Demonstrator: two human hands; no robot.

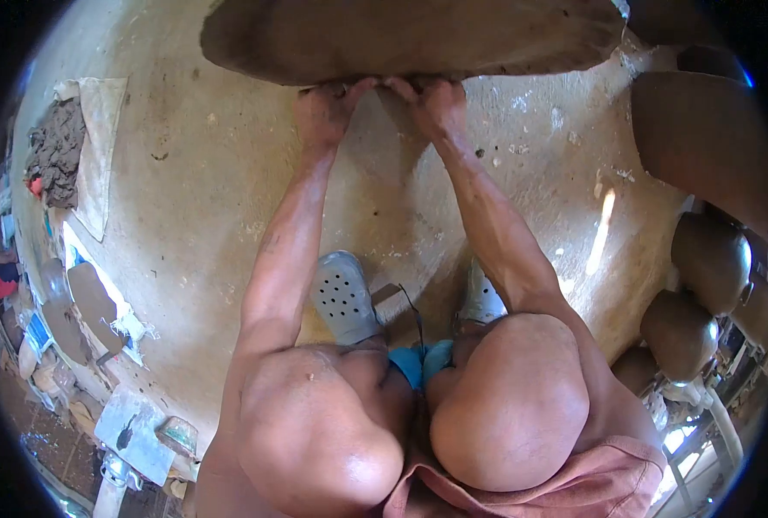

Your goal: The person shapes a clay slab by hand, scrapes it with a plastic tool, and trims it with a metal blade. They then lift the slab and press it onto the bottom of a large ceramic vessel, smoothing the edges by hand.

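A large, flat brown clay slab (410,39) with a rounded, rough edge fills the top middle of the view, its far part cut off. Both my hands are at its near edge. My left hand (322,116) is closed on the edge, fingers mostly hidden beneath the slab. Close beside it, my right hand (440,108) grips the same edge, and the two thumbs point toward each other. My arms reach forward past my bent knees.
A heap of wet grey clay (56,155) lies on a white cloth (101,155) at left. Large rounded clay pots (712,259) crowd the right. Flat clay pieces (94,302) and clutter line the lower left. My grey clogs (347,298) stand on the concrete floor (202,224).
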